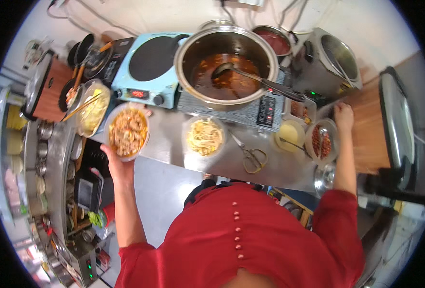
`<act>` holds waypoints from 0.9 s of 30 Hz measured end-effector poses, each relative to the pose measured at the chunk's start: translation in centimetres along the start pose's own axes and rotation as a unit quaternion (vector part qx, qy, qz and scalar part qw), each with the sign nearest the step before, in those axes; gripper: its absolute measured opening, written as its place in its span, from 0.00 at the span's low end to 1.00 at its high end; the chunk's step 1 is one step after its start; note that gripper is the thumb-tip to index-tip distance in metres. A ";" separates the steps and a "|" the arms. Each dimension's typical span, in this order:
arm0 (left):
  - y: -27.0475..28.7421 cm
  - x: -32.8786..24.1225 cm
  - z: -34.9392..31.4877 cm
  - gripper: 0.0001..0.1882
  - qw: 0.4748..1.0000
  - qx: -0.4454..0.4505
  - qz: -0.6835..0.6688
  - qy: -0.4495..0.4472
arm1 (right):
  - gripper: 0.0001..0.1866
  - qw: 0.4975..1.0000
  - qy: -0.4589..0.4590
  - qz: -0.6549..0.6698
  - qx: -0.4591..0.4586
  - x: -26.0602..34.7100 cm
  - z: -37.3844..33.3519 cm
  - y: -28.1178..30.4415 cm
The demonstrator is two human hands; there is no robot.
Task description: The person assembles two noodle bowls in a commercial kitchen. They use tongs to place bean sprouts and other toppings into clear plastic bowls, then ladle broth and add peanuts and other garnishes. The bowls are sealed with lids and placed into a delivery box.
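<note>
Bowl [107, 130] in left grip [118, 162] at counter edge [171, 160], bare steel [166, 132] alongside, hold of right grip [344, 115] unclear

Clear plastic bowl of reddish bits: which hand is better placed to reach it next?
Probably the right hand, near that bowl; the left hand holds a clear plastic tub of orange food.

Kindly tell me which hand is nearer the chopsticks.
Left: the left hand is right of the chopsticks, nearer the body; the right hand is far right, past the pot.
</note>
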State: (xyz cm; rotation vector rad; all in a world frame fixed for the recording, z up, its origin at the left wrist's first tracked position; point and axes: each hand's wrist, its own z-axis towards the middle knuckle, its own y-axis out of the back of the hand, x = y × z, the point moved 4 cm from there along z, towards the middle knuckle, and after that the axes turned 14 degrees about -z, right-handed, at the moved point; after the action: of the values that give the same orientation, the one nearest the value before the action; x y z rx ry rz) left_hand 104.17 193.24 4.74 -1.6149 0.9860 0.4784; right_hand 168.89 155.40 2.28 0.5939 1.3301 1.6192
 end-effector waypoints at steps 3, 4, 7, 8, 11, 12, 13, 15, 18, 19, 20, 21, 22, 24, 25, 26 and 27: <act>3.8 4.3 0.8 0.42 0.997 -0.063 -0.024 0.045 | 0.13 0.998 -0.040 0.031 -0.035 1.4 -0.1 1.1; 4.9 5.5 1.0 0.42 0.997 -0.071 0.010 0.041 | 0.12 0.993 -0.034 0.071 -0.087 2.3 -0.7 2.5; 6.9 9.0 1.9 0.39 0.997 -0.053 0.061 0.015 | 0.08 0.952 -0.025 0.238 -0.189 5.1 -4.0 7.1; 7.3 10.3 2.5 0.39 0.996 -0.024 0.081 0.040 | 0.07 0.944 -0.028 0.271 -0.189 6.4 -5.6 8.3; 9.5 12.5 4.1 0.35 0.991 0.008 0.132 0.031 | 0.06 0.915 0.023 0.364 -0.173 11.6 -10.5 10.9; 10.1 13.1 5.3 0.35 0.981 -0.023 0.192 -0.010 | 0.05 0.924 0.050 0.349 -0.151 13.7 -12.0 11.3; 11.0 13.3 5.9 0.34 0.972 -0.063 0.224 -0.024 | 0.04 0.928 0.073 0.345 -0.121 14.6 -13.0 11.5; 11.7 13.5 6.6 0.34 0.978 -0.045 0.199 -0.029 | 0.04 0.948 0.090 0.272 -0.137 14.9 -13.1 11.1; 10.2 14.0 8.1 0.35 0.984 -0.012 0.175 -0.002 | 0.07 0.988 -0.014 0.134 -0.080 10.4 -10.9 8.6; 9.3 13.6 8.1 0.36 0.988 0.045 0.149 0.007 | 0.08 0.993 -0.061 0.094 -0.042 8.5 -9.7 7.4; 9.2 13.0 7.9 0.37 0.981 0.028 0.190 0.037 | 0.11 0.995 -0.067 0.064 -0.038 7.1 -8.6 6.3; 9.0 12.2 7.6 0.39 0.976 0.024 0.212 0.055 | 0.13 0.995 -0.095 0.031 0.005 5.9 -7.3 4.8; 8.7 11.6 7.1 0.42 0.973 -0.002 0.231 0.000 | 0.15 0.997 -0.080 0.010 0.000 5.1 -5.8 3.8; 8.5 10.0 6.7 0.42 0.964 -0.015 0.264 0.010 | 0.20 0.994 -0.077 -0.034 0.068 3.8 -2.8 0.8; 8.8 9.2 5.9 0.41 0.958 -0.028 0.287 0.000 | 0.22 0.987 -0.091 -0.056 0.116 2.9 -1.9 -0.8; 9.1 9.1 5.3 0.38 0.960 -0.043 0.275 0.003 | 0.25 0.979 -0.093 -0.072 0.169 2.2 -0.5 -2.4; 9.8 8.7 4.6 0.36 0.961 -0.077 0.265 -0.012 | 0.28 0.974 -0.070 -0.076 0.200 2.5 1.4 -4.3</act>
State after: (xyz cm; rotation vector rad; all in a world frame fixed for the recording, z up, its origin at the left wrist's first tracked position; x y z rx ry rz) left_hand 102.06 194.31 -8.94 -1.4636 1.3960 0.9551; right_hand 170.41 158.20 -1.74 0.8087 1.5667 1.1690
